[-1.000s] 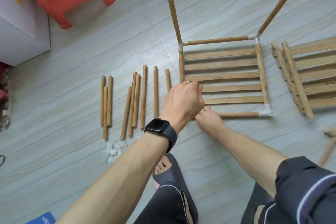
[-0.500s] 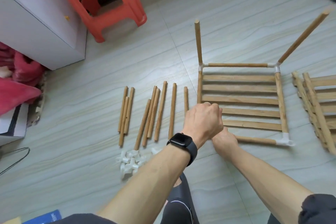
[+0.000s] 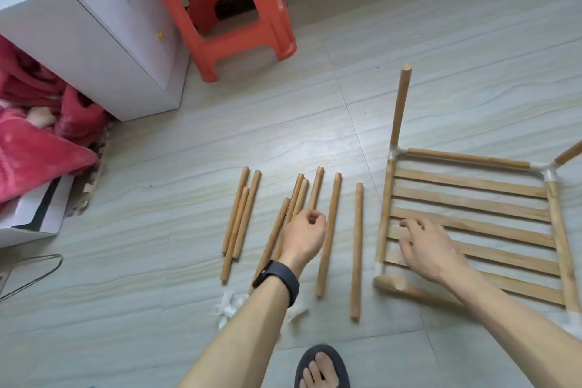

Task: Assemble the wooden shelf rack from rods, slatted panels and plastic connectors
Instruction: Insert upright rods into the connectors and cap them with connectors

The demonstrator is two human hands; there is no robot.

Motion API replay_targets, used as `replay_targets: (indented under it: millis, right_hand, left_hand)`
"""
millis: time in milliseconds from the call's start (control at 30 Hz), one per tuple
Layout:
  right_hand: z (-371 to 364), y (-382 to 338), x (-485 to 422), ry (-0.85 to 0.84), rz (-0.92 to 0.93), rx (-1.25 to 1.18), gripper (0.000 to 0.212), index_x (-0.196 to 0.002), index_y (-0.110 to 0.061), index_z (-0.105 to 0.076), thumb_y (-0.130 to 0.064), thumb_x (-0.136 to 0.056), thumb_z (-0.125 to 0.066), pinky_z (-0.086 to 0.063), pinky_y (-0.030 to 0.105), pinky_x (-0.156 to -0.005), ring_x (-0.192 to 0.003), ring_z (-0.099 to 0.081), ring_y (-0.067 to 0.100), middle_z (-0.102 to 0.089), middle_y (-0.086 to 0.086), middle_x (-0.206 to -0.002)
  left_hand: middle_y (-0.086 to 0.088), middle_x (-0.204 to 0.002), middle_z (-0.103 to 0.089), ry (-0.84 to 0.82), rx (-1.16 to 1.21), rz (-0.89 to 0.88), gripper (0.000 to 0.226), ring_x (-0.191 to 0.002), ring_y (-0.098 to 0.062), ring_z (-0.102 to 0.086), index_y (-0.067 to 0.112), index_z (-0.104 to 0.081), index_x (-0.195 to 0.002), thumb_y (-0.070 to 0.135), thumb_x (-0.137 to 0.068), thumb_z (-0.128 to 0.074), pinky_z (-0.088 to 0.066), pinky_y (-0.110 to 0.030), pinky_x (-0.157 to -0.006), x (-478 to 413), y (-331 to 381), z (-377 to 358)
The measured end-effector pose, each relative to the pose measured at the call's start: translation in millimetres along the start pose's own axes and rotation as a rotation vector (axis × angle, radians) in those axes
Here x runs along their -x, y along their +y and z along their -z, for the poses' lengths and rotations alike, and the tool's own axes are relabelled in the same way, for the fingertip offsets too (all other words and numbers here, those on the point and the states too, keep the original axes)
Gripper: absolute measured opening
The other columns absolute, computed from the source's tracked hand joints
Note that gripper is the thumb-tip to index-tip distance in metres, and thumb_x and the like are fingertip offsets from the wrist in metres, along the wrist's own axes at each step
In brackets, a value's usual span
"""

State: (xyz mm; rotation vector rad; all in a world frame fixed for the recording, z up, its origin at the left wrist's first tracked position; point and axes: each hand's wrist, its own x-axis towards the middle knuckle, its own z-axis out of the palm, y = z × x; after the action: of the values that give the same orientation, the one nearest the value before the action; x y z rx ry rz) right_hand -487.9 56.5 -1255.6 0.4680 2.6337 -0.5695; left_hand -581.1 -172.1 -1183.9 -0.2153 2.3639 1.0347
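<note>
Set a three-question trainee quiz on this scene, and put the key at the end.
1. True or false: the right hand is over the slatted panel.
2. Where do the white connectors lie?
A. on the floor by the near ends of the loose rods
B. on top of the slatted panel
C. beyond the rods' far ends
3. Which hand hangs above the loose rods, and what is on its wrist?

Key:
1. True.
2. A.
3. The left hand, which wears a dark watch.
</note>
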Motion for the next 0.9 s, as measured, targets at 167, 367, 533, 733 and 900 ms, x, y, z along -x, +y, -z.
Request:
replay_targets:
  millis: [167, 367, 533, 733, 900]
  right_hand:
    - [-11, -19, -18, -0.216, -0.065, 0.036, 0.064, -0.159, -0.026, -0.022, -0.045, -0.101, -0.044, -0.026, 0.047, -0.119, -0.149, -0.020, 0.041, -0.008, 0.007, -0.169]
    - [-21, -36, -17, -0.257, -0.078, 0.207, 0.061, -0.157, -0.011, -0.020, -0.044, -0.106, -0.031, -0.017, 0.046, -0.121, -0.152, -0.010, 0.042, 0.001, 0.017, -0.168]
    - [-20, -36, -26, -0.308, -0.123, 0.184, 0.062, -0.156, -0.013, -0.023, -0.045, -0.104, -0.035, -0.022, 0.046, -0.122, -0.148, -0.019, 0.047, 0.003, 0.015, -0.169]
    - [-19, -37, -25, -0.300, -0.135, 0.187, 0.060, -0.154, -0.015, -0.027, -0.046, -0.103, -0.037, -0.024, 0.046, -0.121, -0.147, -0.021, 0.046, 0.002, 0.014, -0.169]
    - [-19, -38, -25, -0.304, -0.142, 0.177, 0.060, -0.153, -0.017, -0.028, -0.047, -0.103, -0.038, -0.027, 0.047, -0.120, -0.147, -0.021, 0.045, 0.003, 0.012, -0.170]
  left_hand:
    - [-0.004, -0.121, -0.059, 0.036, -0.396, 0.132, 0.026, -0.112, -0.027, -0.060, 0.021, -0.057, -0.119, 0.028, -0.094, -0.052, -0.051, -0.038, -0.094, -26, -91, 15]
    - [0.000, -0.108, -0.059, 0.057, -0.432, -0.065, 0.011, -0.098, -0.025, -0.060, 0.022, -0.055, -0.105, 0.020, -0.095, -0.054, -0.051, -0.039, -0.081, -17, -104, -17]
    - [0.005, -0.086, -0.059, 0.099, -0.212, -0.055, 0.008, -0.081, -0.014, -0.058, 0.025, -0.053, -0.088, 0.023, -0.088, -0.060, -0.045, -0.030, -0.065, -17, -104, -31]
    - [0.008, -0.091, -0.066, 0.151, -0.016, 0.101, 0.008, -0.089, -0.014, -0.065, 0.023, -0.062, -0.102, 0.027, -0.094, -0.061, -0.052, -0.028, -0.076, -32, -121, -3]
    - [0.012, -0.081, -0.069, -0.015, -0.130, 0.100, 0.013, -0.075, 0.003, -0.062, 0.031, -0.064, -0.090, 0.031, -0.086, -0.076, -0.042, -0.005, -0.055, -29, -128, 1]
